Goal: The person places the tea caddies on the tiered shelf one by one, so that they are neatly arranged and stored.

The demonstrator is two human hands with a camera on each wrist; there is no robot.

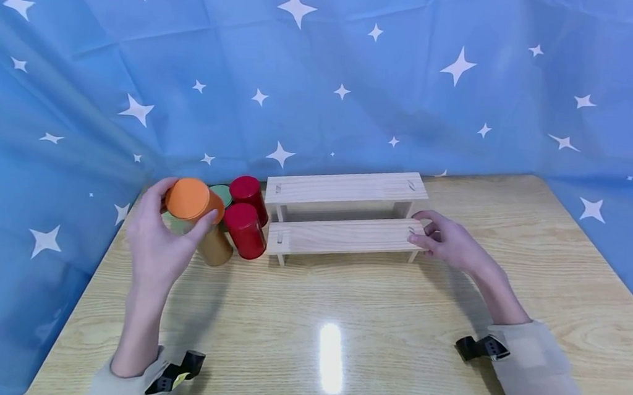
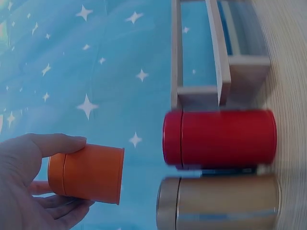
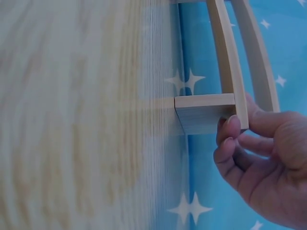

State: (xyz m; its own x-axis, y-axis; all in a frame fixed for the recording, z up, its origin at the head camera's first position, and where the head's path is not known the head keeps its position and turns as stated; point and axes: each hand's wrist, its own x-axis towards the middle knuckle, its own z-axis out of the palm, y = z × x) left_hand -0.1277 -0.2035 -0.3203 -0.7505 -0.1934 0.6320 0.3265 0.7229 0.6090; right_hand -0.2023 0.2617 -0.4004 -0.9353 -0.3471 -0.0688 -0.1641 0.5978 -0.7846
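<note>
An orange can (image 1: 189, 199) is gripped in the left hand (image 1: 159, 247), held above the other cans; in the left wrist view the orange can (image 2: 91, 172) lies sideways between thumb and fingers. Below and beside it stand a gold can (image 1: 215, 247), two red cans (image 1: 245, 230) and green cans (image 1: 220, 196). A two-step wooden rack (image 1: 347, 234) stands right of the cans. The right hand (image 1: 449, 240) pinches the right end of its lower step; in the right wrist view thumb and fingers of the right hand (image 3: 268, 158) are on the board end (image 3: 241, 108).
The wooden table (image 1: 271, 343) carries the cans and rack near its back edge. A blue curtain with white stars (image 1: 326, 68) hangs behind and at both sides. Black straps with small devices (image 1: 483, 348) sit on both sleeves.
</note>
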